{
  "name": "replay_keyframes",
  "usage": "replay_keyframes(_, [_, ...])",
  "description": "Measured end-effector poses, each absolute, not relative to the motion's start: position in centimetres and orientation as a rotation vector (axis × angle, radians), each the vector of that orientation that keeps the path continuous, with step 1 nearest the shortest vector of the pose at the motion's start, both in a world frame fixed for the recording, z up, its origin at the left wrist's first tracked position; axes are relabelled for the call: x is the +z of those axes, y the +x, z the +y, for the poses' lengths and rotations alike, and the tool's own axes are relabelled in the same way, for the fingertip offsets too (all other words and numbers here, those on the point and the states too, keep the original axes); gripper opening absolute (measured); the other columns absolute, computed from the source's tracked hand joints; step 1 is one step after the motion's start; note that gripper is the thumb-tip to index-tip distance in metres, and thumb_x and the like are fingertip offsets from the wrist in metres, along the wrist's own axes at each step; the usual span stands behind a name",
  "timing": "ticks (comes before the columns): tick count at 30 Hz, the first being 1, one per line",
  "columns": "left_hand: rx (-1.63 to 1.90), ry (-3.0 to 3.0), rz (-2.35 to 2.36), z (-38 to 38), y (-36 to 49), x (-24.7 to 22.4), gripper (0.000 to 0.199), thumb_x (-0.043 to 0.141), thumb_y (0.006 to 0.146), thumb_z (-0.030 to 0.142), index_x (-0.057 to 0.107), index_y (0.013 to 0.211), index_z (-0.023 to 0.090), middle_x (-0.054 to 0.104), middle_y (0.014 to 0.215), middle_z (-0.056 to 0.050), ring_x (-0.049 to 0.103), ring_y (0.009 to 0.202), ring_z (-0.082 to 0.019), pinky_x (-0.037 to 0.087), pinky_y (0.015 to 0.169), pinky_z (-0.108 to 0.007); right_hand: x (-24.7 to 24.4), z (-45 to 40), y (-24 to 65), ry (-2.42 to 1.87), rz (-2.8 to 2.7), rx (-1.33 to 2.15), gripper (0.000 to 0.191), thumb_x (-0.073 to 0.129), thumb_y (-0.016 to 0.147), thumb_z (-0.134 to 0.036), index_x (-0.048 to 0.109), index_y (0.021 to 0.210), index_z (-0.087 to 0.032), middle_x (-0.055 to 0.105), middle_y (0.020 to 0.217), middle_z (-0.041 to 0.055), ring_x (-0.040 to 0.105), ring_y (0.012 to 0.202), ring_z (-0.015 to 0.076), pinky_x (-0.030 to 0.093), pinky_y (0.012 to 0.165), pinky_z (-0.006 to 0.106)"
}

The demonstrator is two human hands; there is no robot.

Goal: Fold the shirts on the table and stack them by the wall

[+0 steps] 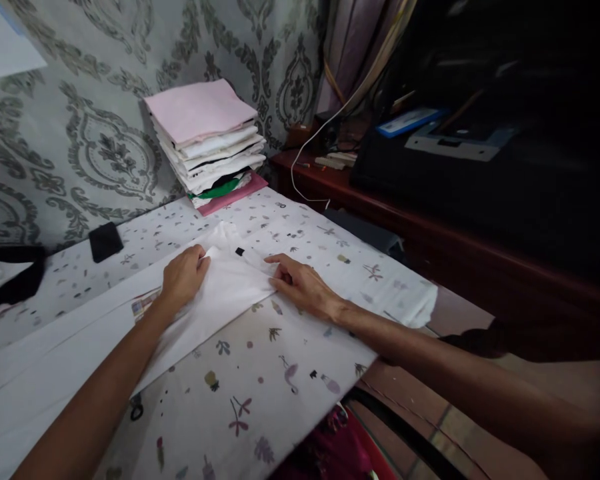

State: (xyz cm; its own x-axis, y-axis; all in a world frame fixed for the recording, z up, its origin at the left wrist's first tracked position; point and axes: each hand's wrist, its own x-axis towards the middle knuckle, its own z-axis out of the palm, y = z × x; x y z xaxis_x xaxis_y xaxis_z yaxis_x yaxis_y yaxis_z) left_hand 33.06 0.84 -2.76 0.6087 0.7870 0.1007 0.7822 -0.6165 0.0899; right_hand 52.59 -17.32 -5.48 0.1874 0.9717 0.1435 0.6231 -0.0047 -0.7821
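Note:
A white shirt (230, 283) with a small black tag near its collar end lies across the patterned cloth in the head view. My left hand (183, 277) is closed on the shirt's fabric, with its fingers curled in. Beside that wrist a plaid patch (145, 305) shows on the white cloth. At the shirt's right edge, my right hand (303, 287) pinches the fabric between thumb and fingers. The shirt's long body runs toward the lower left, partly hidden under my left forearm.
A stack of folded clothes (203, 113), pink on top, stands against the wallpapered wall. A black phone (105, 241) lies at the back left, near a dark garment (30, 277). Right of the table are a dark red cabinet (430, 247) and a white cable (300, 153).

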Motion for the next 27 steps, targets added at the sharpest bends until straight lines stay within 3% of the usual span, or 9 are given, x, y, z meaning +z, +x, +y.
replay_keyframes(6, [0.218,2.704,1.350,1.1,32.1,-2.6,0.020,0.043,0.094,0.033,0.058,0.102,0.023,0.066,0.089,-0.004,0.060,0.083,-0.024,0.039,0.068,-0.032,-5.7,-17.2,53.3,-1.567,-1.428,0.632,0.033,0.037,0.098,-0.030,0.053,0.124,-0.020,0.065,0.080,0.0008,0.057,0.072,0.0156,0.046,0.076,0.033])
replay_keyframes(9, [0.417,2.741,1.237,0.4,31.0,-2.5,0.027,0.044,0.093,0.032,0.054,0.114,0.019,0.064,0.101,-0.009,0.059,0.096,-0.026,0.044,0.080,-0.036,-5.9,-17.2,53.6,-1.486,-1.281,0.697,0.032,0.035,0.098,-0.030,0.055,0.119,-0.018,0.068,0.084,0.0040,0.058,0.076,0.0158,0.047,0.076,0.033])
replay_keyframes(12, [0.629,2.862,0.950,-1.9,29.9,-2.1,0.025,0.039,0.095,0.031,0.055,0.110,0.018,0.060,0.107,-0.012,0.054,0.103,-0.028,0.043,0.090,-0.041,-5.9,-17.2,53.7,-1.507,-1.208,0.654,0.028,0.037,0.096,-0.031,0.057,0.110,-0.018,0.066,0.081,0.0034,0.056,0.072,0.0153,0.046,0.071,0.031])
replay_keyframes(17, [0.405,2.873,0.612,-6.9,28.9,-2.0,0.028,0.034,0.100,0.032,0.056,0.087,0.020,0.057,0.086,-0.005,0.055,0.083,-0.021,0.044,0.075,-0.035,-5.3,-17.7,53.0,-1.682,-1.488,0.485,0.023,0.052,0.091,-0.037,0.061,0.081,-0.019,0.057,0.083,0.0027,0.053,0.072,0.0149,0.042,0.070,0.031])
replay_keyframes(22, [0.280,2.873,0.699,-8.8,28.5,-3.0,0.013,0.042,0.093,0.020,0.055,0.089,0.021,0.058,0.089,-0.004,0.056,0.085,-0.021,0.043,0.069,-0.034,-5.3,-17.5,52.5,-1.795,-1.585,0.470,0.016,0.060,0.086,-0.031,0.058,0.075,-0.019,0.053,0.084,0.0009,0.051,0.069,0.0132,0.040,0.066,0.029])
replay_keyframes(27, [0.132,2.756,0.666,-8.7,28.0,-2.7,0.015,0.041,0.089,0.013,0.054,0.087,0.022,0.059,0.087,-0.001,0.057,0.077,-0.017,0.042,0.065,-0.031,-5.3,-17.3,52.5,-1.772,-1.595,0.451,0.022,0.054,0.086,-0.026,0.050,0.066,-0.019,0.051,0.081,0.0008,0.050,0.069,0.0132,0.039,0.066,0.029])
